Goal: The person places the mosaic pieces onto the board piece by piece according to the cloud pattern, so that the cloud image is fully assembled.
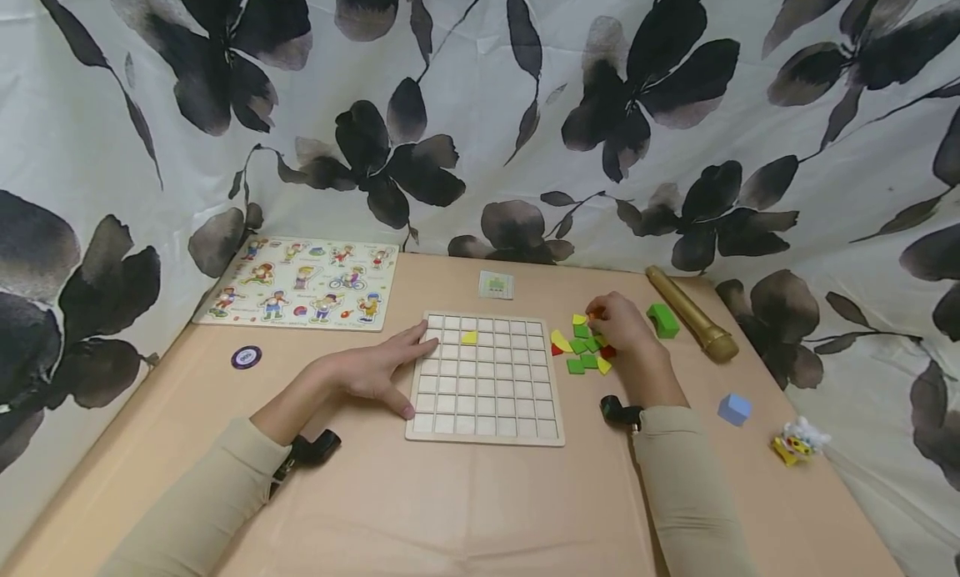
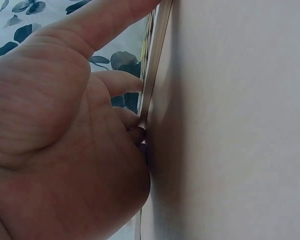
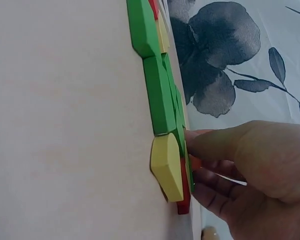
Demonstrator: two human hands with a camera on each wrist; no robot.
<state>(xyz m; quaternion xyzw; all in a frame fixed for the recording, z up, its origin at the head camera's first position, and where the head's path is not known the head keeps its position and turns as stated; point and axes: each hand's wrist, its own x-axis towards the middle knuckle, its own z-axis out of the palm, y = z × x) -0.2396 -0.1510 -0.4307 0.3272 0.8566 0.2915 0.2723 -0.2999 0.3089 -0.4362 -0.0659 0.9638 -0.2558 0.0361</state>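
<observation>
A white grid board (image 1: 486, 400) with a pale wooden frame lies on the table, one yellow square piece (image 1: 468, 338) in an upper cell. My left hand (image 1: 375, 367) rests along the board's left edge, fingers and thumb spread, with the palm side large in the left wrist view. Right of the board lies a loose cluster of small green pieces (image 1: 575, 366), yellow pieces (image 1: 560, 341) and red pieces (image 1: 607, 352). Over its far side, my right hand (image 1: 626, 327) pinches a small orange-red piece (image 3: 195, 162) between thumb and fingers; the fingers partly cover it.
Behind the board lies a small card (image 1: 497, 285). A picture board (image 1: 300, 281) and a dark round chip (image 1: 246, 358) are at left. On the right are a green arch block (image 1: 663, 320), a gold cylinder (image 1: 693, 314), a blue block (image 1: 734, 409) and a small toy figure (image 1: 799, 441).
</observation>
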